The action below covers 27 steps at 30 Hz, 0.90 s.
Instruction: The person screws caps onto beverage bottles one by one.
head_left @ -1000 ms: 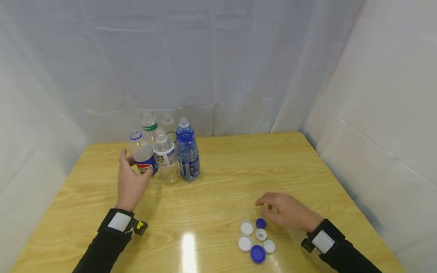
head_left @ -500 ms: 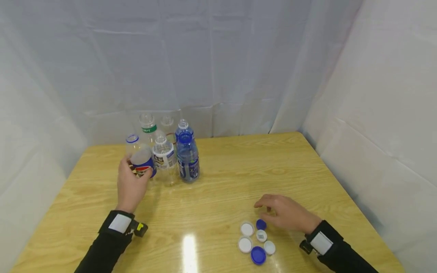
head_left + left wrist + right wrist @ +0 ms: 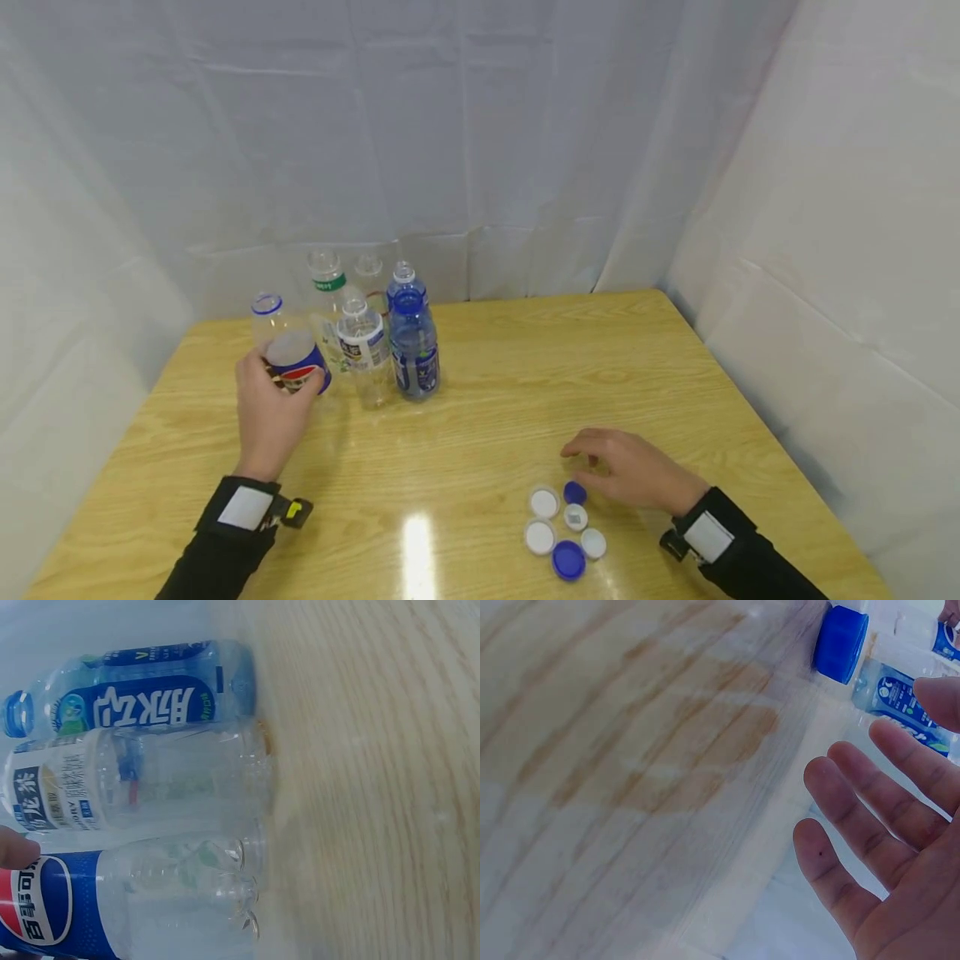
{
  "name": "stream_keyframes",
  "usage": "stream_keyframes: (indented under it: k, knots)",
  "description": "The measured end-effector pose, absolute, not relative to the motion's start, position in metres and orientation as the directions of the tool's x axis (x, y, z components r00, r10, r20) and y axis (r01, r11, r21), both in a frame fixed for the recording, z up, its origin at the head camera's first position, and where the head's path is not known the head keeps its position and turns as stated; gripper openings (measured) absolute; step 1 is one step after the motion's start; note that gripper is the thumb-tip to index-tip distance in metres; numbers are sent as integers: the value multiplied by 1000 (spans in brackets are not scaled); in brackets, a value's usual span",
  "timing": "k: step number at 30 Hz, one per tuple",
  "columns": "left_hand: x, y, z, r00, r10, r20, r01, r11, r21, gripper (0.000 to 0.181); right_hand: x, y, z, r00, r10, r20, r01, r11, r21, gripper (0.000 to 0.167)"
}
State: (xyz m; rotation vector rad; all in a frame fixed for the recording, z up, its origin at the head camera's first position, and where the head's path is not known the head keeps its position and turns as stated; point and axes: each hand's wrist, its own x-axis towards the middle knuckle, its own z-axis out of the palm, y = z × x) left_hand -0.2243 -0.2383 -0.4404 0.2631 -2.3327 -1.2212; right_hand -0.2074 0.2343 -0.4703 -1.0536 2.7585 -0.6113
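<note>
My left hand (image 3: 272, 417) grips an uncapped Pepsi bottle (image 3: 298, 354) around its blue label, and the bottle leans to the left. In the left wrist view, the thumb (image 3: 16, 849) presses on the label of that Pepsi bottle (image 3: 82, 900). Just right of it stand a clear bottle with a white label (image 3: 363, 343) and a blue-tinted bottle (image 3: 415, 346), both without caps. My right hand (image 3: 633, 471) hovers with relaxed fingers beside a small blue cap (image 3: 575, 492). Its fingers hold nothing in the right wrist view, where a blue cap (image 3: 841, 643) lies beyond them.
Behind stand a green-banded bottle (image 3: 328, 283), another clear bottle (image 3: 369, 267) and a second bluish bottle (image 3: 404, 277). White caps (image 3: 540, 536) and a larger blue cap (image 3: 568, 561) lie on the wooden table (image 3: 480, 417). White cloth (image 3: 525, 150) encloses the table.
My left hand has moved left with the Pepsi bottle, away from the other bottles, and the bottle leans more. The right hand has barely moved; the caps lie as before.
</note>
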Motion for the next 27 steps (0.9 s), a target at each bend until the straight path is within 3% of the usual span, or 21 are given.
stream_keyframes:
  k: [10,19,27]
  knots:
    - [-199,-221,-427,-856,-350,380,101,607,788,77,-207,235,-472,-746,-665,30,-611,667,-426,28]
    - [-185,-203,-419,-827,-216,518,221,723,654,73,-206,235,-472,-751,-661,0,-587,667,-460,30]
    - [-171,-195,-415,-818,-134,559,256,786,564,76,-204,234,-472,-759,-651,-25,-570,682,-459,33]
